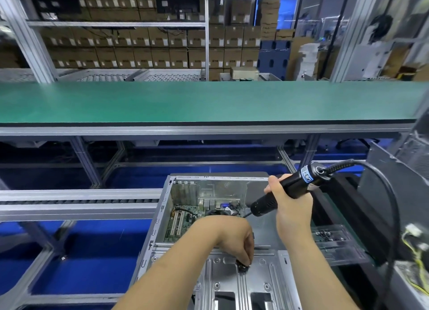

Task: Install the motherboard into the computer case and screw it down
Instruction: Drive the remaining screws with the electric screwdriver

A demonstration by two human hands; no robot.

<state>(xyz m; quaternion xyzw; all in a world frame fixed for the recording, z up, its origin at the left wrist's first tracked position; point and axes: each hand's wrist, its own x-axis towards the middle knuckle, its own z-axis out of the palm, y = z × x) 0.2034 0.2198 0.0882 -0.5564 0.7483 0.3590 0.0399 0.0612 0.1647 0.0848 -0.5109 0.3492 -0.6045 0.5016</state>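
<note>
Motherboard inside computer case, at its far left corner. Screw tray just right of case. Boxes on shelves behind surface.

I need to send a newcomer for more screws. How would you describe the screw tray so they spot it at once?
Find the open computer case below the green bench. Just to its right sits a clear plastic tray with small dark screws, the only see-through thing among grey metal.
</note>
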